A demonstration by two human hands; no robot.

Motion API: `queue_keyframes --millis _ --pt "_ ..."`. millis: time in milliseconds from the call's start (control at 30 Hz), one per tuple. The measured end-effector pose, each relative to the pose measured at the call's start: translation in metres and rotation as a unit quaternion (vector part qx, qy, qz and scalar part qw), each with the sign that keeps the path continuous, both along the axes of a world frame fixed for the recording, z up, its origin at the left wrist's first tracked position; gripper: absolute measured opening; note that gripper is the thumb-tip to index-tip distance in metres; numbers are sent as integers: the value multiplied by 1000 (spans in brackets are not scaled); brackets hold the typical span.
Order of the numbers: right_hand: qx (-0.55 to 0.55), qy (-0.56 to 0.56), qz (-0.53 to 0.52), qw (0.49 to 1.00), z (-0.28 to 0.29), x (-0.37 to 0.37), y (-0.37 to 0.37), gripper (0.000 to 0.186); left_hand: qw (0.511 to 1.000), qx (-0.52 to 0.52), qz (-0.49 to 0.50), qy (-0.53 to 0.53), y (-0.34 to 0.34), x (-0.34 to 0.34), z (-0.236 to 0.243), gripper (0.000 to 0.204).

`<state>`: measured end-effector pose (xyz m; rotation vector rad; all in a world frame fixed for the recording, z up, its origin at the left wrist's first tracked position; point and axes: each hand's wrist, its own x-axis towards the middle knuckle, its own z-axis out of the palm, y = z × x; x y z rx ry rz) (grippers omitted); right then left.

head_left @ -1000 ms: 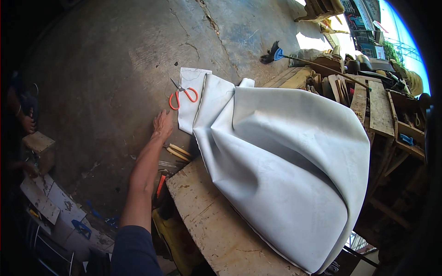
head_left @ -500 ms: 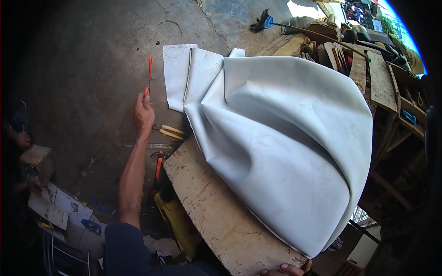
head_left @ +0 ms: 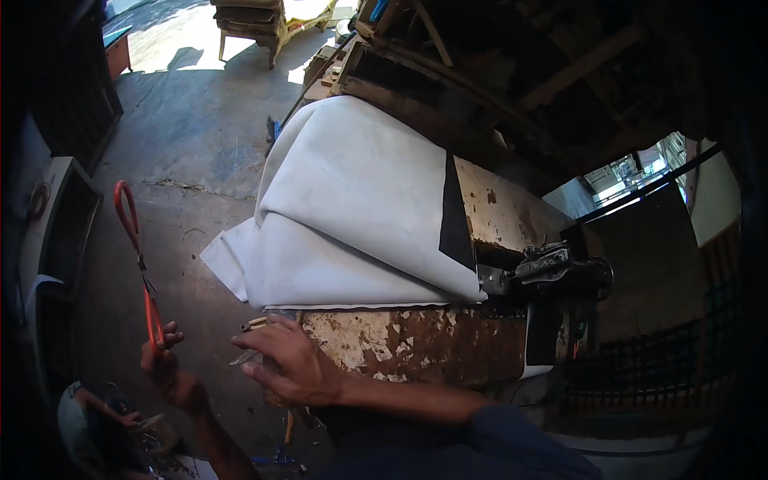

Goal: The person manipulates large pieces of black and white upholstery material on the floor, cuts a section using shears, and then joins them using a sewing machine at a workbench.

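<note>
My left hand is closed on a pair of scissors, gripping one orange loop. They are spread wide, with the other loop pointing up. My right hand is at the left end of the worn wooden table, thumb and fingers apart. Beside its fingertips are the cream handles of a hand tool and a small metal piece, too unclear to name. A large folded sheet of white material drapes over the table, reaching a dark sewing machine on the right.
A cabinet-like frame stands at the left. Dark wooden framework rises behind the table. Farther off, a piece of furniture stands in bright light. Another person's arm shows at the lower left.
The view has swung right, bringing the sewing machine in. The left hand has lifted the scissors nearer me. My right hand has moved from the table's near edge to its left end.
</note>
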<state>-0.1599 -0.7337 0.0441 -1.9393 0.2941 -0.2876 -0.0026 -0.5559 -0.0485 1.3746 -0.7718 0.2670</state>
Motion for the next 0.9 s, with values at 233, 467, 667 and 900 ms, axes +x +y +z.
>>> queue_keyframes --millis 233,467,667,900 --pt "601 -153 20 784 50 -132 -98 72 967 108 -104 -205 -95 -108 100 13" --pt "334 -191 -278 880 32 -286 -110 44 908 188 -256 -274 -165 -193 167 15" --pt "-186 -134 -454 861 68 -345 -122 17 840 244 -307 -375 -211 -240 214 22" --pt "-363 -106 -490 786 76 -393 -95 33 775 250 -343 -469 -243 -264 240 25"
